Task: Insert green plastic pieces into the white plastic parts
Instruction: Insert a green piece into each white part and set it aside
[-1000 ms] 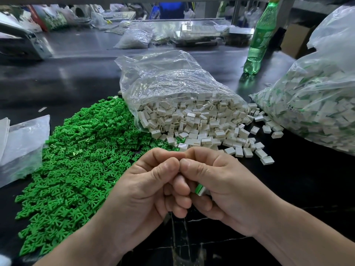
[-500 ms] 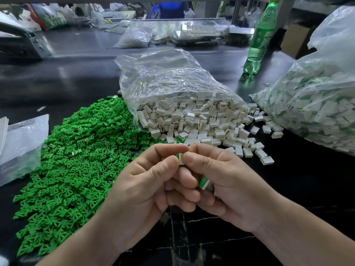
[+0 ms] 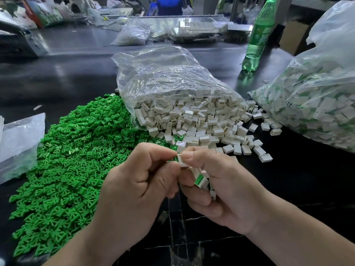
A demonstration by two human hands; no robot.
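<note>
- Green plastic piece (image 3: 175,158) is just a sliver, poking out the left side of the small white plastic part (image 3: 182,160), up at the fingertips over the black tabletop (image 3: 297,179).
- Left hand (image 3: 134,189) grip pinches the green side. Right hand (image 3: 221,189) grip pinches the white part, with finished white-and-green parts (image 3: 201,182) tucked in its palm.
- A second ago the thumbs were jammed together and hid that part; now it shows.
- Heap of loose green pieces (image 3: 76,160) and the clear plastic bag (image 3: 163,77) spilling white parts haven't budged.
</note>
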